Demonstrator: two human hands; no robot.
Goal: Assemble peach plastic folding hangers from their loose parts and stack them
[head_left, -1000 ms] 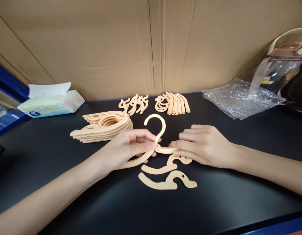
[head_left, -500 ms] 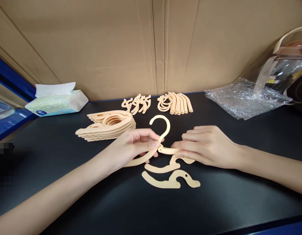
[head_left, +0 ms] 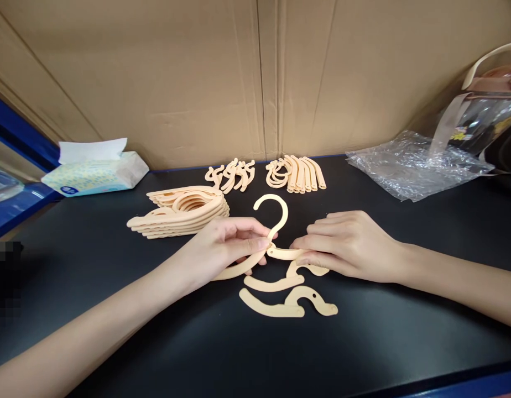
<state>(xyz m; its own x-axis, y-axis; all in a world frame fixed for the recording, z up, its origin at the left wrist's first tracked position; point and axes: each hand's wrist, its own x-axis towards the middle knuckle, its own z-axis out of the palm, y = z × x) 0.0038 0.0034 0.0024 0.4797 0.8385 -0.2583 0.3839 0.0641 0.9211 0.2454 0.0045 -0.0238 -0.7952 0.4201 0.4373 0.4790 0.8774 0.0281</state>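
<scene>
A cream-coloured folding clothes hanger (head_left: 283, 213) is held between my hands, its hook curving up and away from me. My left hand (head_left: 226, 246) pinches it at the base of the hook, over the left arm. The fingers of my right hand (head_left: 342, 243) are closed round the right arm, hiding its outer end. Just below lie two flat cream S-shaped pieces: a nearer one (head_left: 272, 309) in full view and a farther one (head_left: 272, 284) whose right end is partly under my right hand.
Behind my left hand is a stack of cream hanger parts (head_left: 181, 215). Farther back sit small hooked pieces (head_left: 239, 176) and a row of curved arms (head_left: 305, 174). A tissue pack (head_left: 98, 174) stands at left; clear plastic bags (head_left: 405, 166) and a bottle (head_left: 491, 110) are at right.
</scene>
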